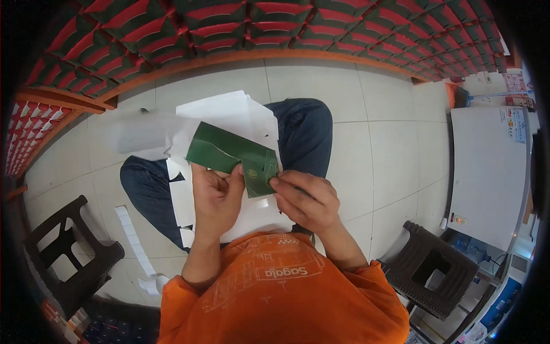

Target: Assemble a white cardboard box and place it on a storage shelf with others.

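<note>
A dark green folded card piece point(220, 147), perhaps a small carton or sleeve, is held over my lap. It has a curved slit and a folded end with a pale printed emblem and line drawing. My left hand point(216, 198) is closed on its lower edge, thumb on top. My right hand point(307, 202) pinches the printed end at its right corner. Beneath both hands, white die-cut card sheets point(220, 106) lie stacked across my legs. A blurred whitish sheet point(143, 135) sticks out to the left of the stack.
Racks of red and green folded pieces point(269, 26) line the far side. A dark plastic stool point(71, 252) stands at left, stacked stools point(429, 269) at right. Beyond these is a white cabinet-like appliance point(487, 172). A white paper strip point(134, 243) lies on the tiled floor point(395, 155).
</note>
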A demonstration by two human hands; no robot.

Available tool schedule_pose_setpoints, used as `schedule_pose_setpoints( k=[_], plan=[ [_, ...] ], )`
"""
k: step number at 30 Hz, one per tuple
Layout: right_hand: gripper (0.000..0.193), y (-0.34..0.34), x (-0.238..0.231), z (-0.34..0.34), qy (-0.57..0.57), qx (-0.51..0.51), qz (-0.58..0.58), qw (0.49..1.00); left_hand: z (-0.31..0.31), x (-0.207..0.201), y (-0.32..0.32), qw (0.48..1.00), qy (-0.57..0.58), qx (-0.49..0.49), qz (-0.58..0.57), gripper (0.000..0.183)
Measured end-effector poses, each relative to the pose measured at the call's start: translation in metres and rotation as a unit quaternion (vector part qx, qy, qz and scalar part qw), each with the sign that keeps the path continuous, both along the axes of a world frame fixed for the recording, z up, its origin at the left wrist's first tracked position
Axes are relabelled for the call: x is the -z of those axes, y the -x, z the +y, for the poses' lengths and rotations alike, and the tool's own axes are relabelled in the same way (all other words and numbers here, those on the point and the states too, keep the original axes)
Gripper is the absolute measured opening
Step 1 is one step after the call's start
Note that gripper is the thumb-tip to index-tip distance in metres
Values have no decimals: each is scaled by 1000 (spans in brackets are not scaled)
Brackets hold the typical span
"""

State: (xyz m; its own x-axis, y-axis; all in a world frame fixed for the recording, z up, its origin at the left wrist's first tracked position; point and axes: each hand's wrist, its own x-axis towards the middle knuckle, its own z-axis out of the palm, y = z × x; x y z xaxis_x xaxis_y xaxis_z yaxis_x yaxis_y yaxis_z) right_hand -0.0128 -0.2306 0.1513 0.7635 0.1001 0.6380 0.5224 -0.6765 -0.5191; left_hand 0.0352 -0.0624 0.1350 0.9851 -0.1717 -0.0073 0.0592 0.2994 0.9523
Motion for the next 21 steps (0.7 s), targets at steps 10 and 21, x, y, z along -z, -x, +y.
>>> schedule_pose_setpoints(
  k=[10, 21],
  plan=[
    [18, -23, -7, 9, -55, -37, 53, 996, 8, -9, -14, 999, -32, 27, -5, 59],
    [23, -33, -3, 23, -14, -102, 10, 995, 12, -6, -15, 999, 10, -48, 21, 39]
  ],
)
